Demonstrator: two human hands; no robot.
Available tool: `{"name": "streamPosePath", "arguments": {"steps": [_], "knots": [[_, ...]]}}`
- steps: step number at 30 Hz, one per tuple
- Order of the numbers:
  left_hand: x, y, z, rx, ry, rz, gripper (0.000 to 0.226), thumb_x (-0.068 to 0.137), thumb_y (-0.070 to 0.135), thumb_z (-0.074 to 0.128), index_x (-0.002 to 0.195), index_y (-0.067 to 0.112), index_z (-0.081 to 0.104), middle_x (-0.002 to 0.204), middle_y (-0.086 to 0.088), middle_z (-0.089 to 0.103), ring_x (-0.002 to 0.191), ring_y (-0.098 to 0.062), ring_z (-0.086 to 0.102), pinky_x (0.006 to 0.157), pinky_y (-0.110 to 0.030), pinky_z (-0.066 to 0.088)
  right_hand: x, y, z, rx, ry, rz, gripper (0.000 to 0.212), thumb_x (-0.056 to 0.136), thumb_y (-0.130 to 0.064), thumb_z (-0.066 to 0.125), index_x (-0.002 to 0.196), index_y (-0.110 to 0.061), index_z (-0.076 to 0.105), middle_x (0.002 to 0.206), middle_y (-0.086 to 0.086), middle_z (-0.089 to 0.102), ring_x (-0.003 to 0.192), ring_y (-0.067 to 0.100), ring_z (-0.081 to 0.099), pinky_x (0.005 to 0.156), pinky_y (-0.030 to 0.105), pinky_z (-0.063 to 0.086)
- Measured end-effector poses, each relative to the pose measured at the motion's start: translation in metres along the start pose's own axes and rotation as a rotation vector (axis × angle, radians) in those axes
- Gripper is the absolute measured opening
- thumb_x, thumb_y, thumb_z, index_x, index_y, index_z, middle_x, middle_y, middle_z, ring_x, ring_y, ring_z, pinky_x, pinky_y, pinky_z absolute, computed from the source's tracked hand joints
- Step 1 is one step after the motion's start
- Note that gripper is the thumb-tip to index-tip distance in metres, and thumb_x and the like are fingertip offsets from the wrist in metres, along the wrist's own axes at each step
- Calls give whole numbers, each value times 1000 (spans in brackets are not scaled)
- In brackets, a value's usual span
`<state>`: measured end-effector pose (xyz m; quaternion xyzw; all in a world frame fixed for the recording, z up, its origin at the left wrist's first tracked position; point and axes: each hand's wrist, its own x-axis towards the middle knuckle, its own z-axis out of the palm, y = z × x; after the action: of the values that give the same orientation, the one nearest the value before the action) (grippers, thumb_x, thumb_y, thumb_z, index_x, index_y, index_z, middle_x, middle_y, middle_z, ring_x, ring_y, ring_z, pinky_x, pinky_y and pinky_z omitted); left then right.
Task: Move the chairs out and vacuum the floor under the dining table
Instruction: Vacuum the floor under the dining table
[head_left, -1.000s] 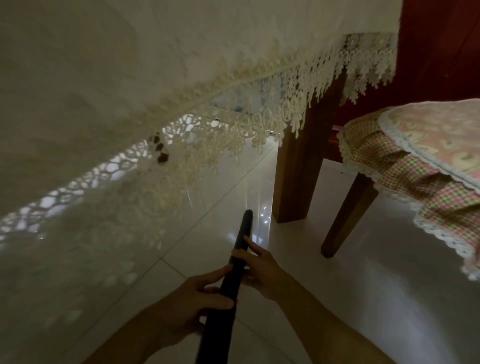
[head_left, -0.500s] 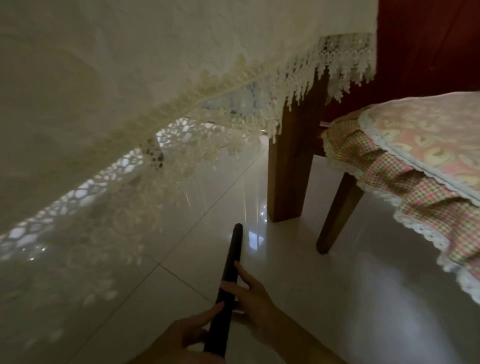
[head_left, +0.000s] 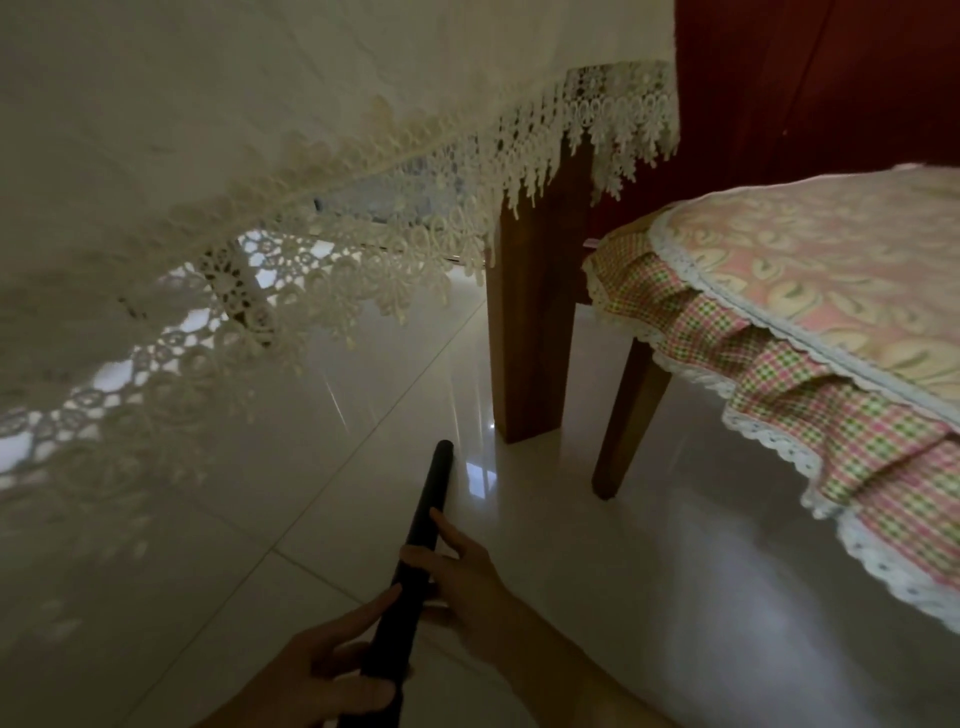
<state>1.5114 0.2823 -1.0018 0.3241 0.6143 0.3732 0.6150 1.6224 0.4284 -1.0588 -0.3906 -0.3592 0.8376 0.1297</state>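
Two hands hold a black tube (head_left: 426, 525), the long pipe of the vacuum. The left hand (head_left: 332, 670) is wrapped around it low down, fingers closed on it. The right hand (head_left: 462, 571) rests higher up, with its fingers partly spread and pressed on the tube's side.

A second ago the tube's tip reached farther in, close to the table leg (head_left: 535, 312). Now it has pulled back, and the tip sits on the shiny floor (head_left: 649, 597) just short of that leg. So this looks like the back part of a sweep.

The lace cloth (head_left: 260, 156) hangs low on the left. A chair (head_left: 810, 291) stands right beside the leg, so that spot may still need clearing before the floor under it gets cleaned.
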Motion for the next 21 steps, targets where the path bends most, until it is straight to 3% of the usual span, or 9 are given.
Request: {"name": "streamPosePath", "arguments": {"steps": [3, 8, 12, 21], "knots": [[11, 5, 10, 29, -17, -10, 107, 47, 30, 91, 141, 35, 40, 119, -5, 72, 113, -20, 67, 85, -23, 53, 1, -5, -16, 2, 29, -44, 77, 83, -7, 76, 147, -32, 42, 107, 14, 71, 87, 27, 72, 65, 33, 59], [27, 23, 27, -72, 79, -113, 87, 60, 11, 83, 137, 37, 53, 109, -7, 74, 105, -24, 69, 90, -46, 56, 12, -17, -34, 3, 52, -94, 71, 86, -12, 73, 147, -32, 42, 109, 10, 71, 91, 26, 70, 64, 32, 57], [38, 28, 23, -113, 148, -127, 74, 82, 1, 74, 142, 35, 48, 108, -5, 73, 99, -23, 71, 75, -37, 58, 27, -25, -31, -28, 54, -100, 68, 88, -12, 70, 147, -32, 42, 109, 10, 68, 93, 27, 67, 62, 29, 56], [21, 12, -20, -150, 260, -102, 72, 84, 1, 71, 141, 38, 48, 106, -7, 74, 88, -23, 72, 70, -35, 58, 69, -20, 20, -119, -36, -46, 65, 89, -10, 68, 145, -30, 43, 113, 13, 64, 93, 27, 66, 63, 30, 56]]}}
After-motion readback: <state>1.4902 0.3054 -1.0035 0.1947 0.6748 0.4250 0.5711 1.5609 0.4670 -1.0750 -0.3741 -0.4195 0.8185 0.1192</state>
